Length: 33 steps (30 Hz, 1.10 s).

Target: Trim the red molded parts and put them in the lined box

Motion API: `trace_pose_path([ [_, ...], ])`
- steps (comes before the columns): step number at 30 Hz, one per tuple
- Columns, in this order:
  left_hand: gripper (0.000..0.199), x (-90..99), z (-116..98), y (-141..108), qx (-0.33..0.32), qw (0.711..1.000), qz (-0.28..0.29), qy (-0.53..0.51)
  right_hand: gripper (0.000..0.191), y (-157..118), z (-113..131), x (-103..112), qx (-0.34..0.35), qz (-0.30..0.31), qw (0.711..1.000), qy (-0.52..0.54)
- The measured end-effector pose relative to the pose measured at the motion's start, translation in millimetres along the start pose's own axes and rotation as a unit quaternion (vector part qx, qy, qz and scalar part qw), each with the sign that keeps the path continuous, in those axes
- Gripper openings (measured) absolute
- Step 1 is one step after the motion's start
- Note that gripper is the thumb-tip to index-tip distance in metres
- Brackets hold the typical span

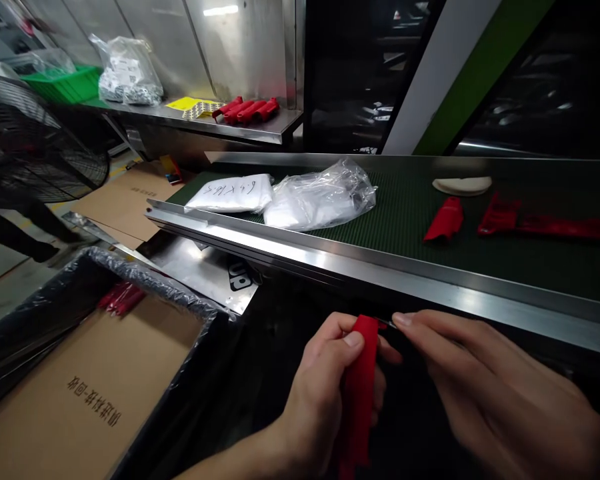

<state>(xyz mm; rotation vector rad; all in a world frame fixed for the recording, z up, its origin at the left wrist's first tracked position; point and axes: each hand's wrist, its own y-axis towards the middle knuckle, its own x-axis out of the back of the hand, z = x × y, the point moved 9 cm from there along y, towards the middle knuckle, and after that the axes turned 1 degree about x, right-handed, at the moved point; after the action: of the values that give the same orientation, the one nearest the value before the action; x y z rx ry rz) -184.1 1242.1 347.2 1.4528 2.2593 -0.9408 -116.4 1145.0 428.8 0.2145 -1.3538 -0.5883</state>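
My left hand (325, 380) is wrapped round a long red plastic part (359, 393), held upright in front of the conveyor's near rail. Pinched in my right hand (495, 380) is a thin metal blade (387, 323), its tip at the upper edge of the red part. The rest of that tool is hidden by the fingers. Beyond my hands, a short red piece (445, 220) and a longer, blurred red part (545, 223) lie on the green belt, near a flat off-white curved piece (463, 186).
White packets in clear plastic (320, 197) lie on the conveyor belt (395, 227), behind its metal rail (300, 250). At lower left stands a lined bin (180, 373) with cardboard and red parts. Several red parts (247, 110) rest on the back shelf. A fan (40, 140) stands left.
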Motion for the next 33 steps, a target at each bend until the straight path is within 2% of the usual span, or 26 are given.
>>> trace_pose_path([
  [7, 0.031, -0.8, -0.3, -3.0, -0.003, 1.0, 0.0, -0.002, 0.051, 2.5, 5.0, 0.5, 0.007, -0.007, 1.0, -0.005],
  [12, 0.027, -1.0, 2.0, -4.6, -0.003, 1.0, 0.004, -0.02, 0.046, 0.4, 9.9, -0.7, 0.041, 0.005, 0.999, -0.016],
  [16, 0.029, -0.2, 7.5, -4.6, 0.005, 1.0, 0.008, -0.009, 0.044, -3.0, 6.6, 0.6, 0.015, 0.004, 1.0, 0.001],
  [19, 0.029, -0.2, 7.4, -3.1, 0.0, 1.0, 0.01, -0.01, 0.044, -7.1, 11.3, 1.2, 0.031, 0.004, 1.0, 0.003],
  [28, 0.022, -1.9, -11.0, 8.3, -0.016, 0.999, 0.01, -0.05, 0.048, -22.7, 32.0, -1.3, 0.1, -0.007, 0.995, -0.009],
  [33, 0.018, -2.7, -21.8, 16.0, -0.059, 0.996, 0.019, -0.067, 0.044, -28.3, 35.8, -7.3, 0.088, -0.008, 0.996, 0.009],
])
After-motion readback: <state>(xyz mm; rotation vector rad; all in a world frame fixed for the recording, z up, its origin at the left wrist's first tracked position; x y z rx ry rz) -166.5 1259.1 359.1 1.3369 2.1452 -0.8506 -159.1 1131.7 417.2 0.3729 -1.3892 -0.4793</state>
